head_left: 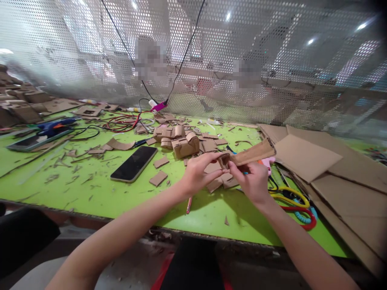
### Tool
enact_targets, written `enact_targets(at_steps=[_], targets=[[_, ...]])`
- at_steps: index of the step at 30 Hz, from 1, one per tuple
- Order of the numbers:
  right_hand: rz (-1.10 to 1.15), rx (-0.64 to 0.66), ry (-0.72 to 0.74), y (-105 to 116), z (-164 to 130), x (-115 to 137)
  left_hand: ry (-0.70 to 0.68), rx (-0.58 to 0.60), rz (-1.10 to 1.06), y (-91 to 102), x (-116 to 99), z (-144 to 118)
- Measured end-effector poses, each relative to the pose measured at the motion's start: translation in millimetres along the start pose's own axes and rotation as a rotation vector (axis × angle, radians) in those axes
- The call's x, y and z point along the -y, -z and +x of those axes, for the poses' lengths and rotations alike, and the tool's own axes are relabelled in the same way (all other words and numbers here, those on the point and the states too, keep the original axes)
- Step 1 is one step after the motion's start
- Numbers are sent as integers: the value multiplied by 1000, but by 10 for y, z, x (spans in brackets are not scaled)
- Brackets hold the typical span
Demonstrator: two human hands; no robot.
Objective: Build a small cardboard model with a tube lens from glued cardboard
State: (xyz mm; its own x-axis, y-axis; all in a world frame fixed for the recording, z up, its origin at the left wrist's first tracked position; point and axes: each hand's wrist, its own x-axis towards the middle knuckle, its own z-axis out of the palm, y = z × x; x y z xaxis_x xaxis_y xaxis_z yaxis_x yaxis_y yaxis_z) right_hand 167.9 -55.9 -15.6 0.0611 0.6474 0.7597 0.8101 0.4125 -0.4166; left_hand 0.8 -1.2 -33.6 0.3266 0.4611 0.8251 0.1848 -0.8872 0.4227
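My left hand (198, 173) and my right hand (252, 181) hold a long brown cardboard strip (252, 153) between them, above the green table (90, 193). The left fingers pinch the strip's near end; the right hand grips it from below, just to the right. The strip's far end points up and to the right. Small cardboard offcuts (222, 181) lie on the table right under my hands. A small cardboard model (184, 146) stands just behind them.
A black phone (134, 163) lies left of my hands. Large cardboard sheets (329, 169) are stacked at the right, with yellow and red scissors (294, 201) beside them. A blue glue gun (56, 125), wires (121, 121) and scraps cover the far left. A perforated metal screen (211, 60) backs the table.
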Motion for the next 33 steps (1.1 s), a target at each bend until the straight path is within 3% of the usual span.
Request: enact_targets(at_steps=[5,24,29,33], targets=[[21,-82,-15,11,-9,7,19,2,-1,10,-21,3],[54,-13,122,41,29,62,-118,36,20,25,-33,4],[39,-48,157,43,27,85,-135,27,42,33,-61,16],[68,-121,84,28,-5,71,-123,-11,89,60,-115,45]])
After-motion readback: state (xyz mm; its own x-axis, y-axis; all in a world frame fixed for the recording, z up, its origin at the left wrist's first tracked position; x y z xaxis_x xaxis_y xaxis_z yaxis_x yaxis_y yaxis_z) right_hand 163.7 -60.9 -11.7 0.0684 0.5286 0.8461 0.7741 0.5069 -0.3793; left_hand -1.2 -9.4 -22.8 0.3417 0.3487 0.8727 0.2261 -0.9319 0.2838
